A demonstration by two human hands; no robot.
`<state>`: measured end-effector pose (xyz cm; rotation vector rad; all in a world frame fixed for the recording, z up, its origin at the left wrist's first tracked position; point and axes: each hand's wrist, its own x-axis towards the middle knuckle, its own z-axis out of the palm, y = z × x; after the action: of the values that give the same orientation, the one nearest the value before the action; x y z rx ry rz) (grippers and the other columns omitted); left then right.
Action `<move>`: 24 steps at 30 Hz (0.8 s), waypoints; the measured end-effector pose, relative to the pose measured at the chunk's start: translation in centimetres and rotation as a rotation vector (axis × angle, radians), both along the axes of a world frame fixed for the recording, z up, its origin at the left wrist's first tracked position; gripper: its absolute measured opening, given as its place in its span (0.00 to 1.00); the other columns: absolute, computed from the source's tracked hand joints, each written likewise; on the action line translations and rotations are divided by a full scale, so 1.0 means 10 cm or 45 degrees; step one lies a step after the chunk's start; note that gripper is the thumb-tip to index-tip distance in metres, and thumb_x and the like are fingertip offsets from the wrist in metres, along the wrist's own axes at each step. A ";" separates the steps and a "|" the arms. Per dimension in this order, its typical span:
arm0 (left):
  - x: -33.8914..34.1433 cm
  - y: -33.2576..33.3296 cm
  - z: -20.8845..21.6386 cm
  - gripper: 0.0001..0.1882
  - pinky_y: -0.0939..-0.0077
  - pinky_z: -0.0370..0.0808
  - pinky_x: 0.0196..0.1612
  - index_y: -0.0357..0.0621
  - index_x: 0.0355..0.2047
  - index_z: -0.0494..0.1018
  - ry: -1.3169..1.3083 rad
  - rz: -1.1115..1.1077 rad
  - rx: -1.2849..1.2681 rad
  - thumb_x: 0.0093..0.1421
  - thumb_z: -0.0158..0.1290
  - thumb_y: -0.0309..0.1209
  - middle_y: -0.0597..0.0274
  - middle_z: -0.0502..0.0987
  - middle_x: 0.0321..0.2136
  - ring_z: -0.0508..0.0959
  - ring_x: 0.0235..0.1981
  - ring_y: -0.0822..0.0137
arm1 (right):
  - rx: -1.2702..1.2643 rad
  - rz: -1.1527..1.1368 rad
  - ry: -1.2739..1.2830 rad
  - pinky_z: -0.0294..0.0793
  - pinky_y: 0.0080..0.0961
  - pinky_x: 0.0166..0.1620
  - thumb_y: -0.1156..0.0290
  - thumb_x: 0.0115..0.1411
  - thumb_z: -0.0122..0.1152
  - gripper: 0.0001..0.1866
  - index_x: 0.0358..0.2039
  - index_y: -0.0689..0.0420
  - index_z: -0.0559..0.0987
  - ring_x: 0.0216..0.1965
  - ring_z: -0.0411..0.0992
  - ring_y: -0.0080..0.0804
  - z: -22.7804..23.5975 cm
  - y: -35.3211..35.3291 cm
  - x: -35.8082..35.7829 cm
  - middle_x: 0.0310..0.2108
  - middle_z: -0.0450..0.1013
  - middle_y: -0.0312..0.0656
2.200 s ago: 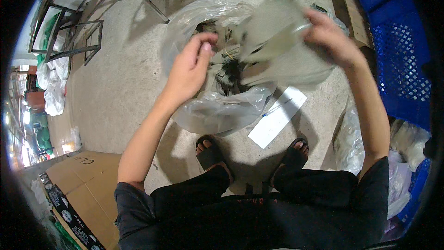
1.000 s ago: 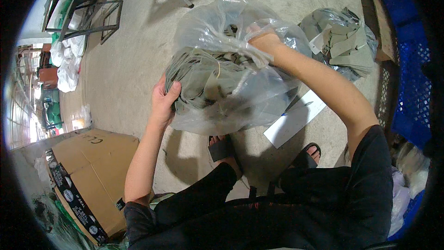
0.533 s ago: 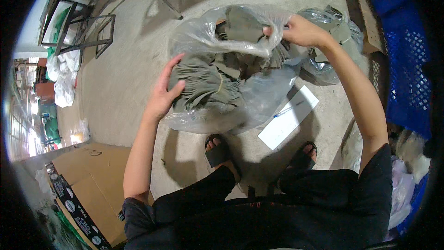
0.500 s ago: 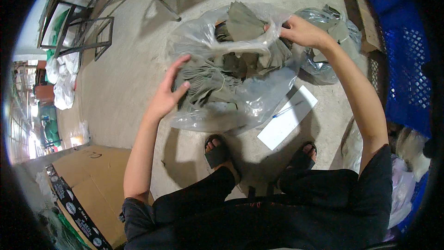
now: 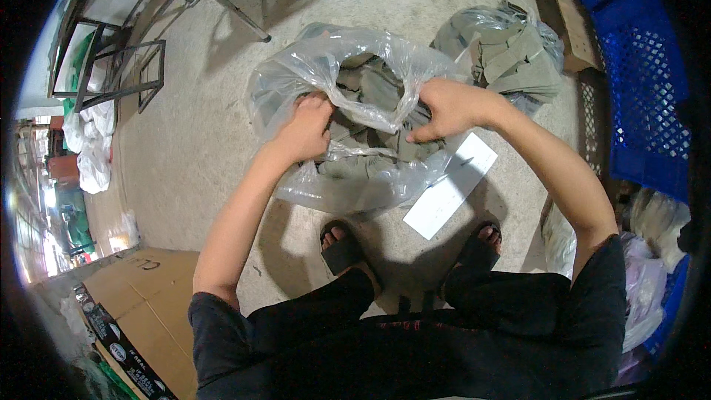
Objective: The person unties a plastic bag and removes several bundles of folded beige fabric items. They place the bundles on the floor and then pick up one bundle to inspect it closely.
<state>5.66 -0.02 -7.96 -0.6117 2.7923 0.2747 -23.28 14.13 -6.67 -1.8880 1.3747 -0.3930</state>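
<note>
A clear plastic bag (image 5: 355, 196) rests on the floor in front of my feet, its mouth facing up. Grey-green fabric pieces (image 5: 363, 81) fill it, partly hidden by folds of plastic. At the bag's left side my left hand (image 5: 305, 130) is closed, fingers curled over the plastic rim. My right hand (image 5: 452, 107) pinches the rim on the opposite side, its thumb pointing inward over the fabric and its other fingers partly hidden.
Behind my right hand sits a second clear bag (image 5: 548, 33) with similar fabric pieces. White paper (image 5: 452, 196) lies right of the first bag. Blue crates (image 5: 644, 96) line the right; a flattened cardboard box (image 5: 148, 296) lies lower left. Metal-framed furniture (image 5: 222, 0) stands at the far left.
Both hands have moved inward onto the bag's rim. The fabric that stuck out of the top now sits lower inside, and the plastic is drawn in around it.
</note>
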 end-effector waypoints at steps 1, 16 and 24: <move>0.00 -0.04 -0.05 0.40 0.55 0.67 0.66 0.43 0.67 0.64 -0.028 -0.013 -0.097 0.50 0.59 0.25 0.40 0.72 0.59 0.69 0.64 0.42 | -0.038 0.049 -0.015 0.75 0.42 0.57 0.52 0.50 0.76 0.37 0.56 0.60 0.78 0.53 0.76 0.55 0.05 0.03 0.05 0.51 0.78 0.60; 0.02 -0.24 -0.02 0.28 0.51 0.79 0.51 0.36 0.51 0.75 -0.307 0.196 -0.039 0.46 0.62 0.27 0.36 0.80 0.46 0.80 0.47 0.38 | 0.580 0.919 -0.422 0.75 0.46 0.48 0.54 0.44 0.76 0.32 0.43 0.66 0.80 0.44 0.75 0.58 0.18 0.79 0.73 0.39 0.76 0.56; 0.24 0.06 0.54 0.36 0.47 0.77 0.49 0.39 0.56 0.68 0.039 0.295 0.176 0.42 0.62 0.25 0.33 0.79 0.43 0.78 0.47 0.31 | 0.839 0.757 -0.278 0.78 0.43 0.50 0.50 0.47 0.73 0.36 0.50 0.66 0.82 0.46 0.79 0.54 -0.82 1.52 1.21 0.42 0.81 0.60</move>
<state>8.06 0.57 -2.55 -0.9036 2.7018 0.5230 -11.21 29.34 -14.83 -1.5316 0.6297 0.1431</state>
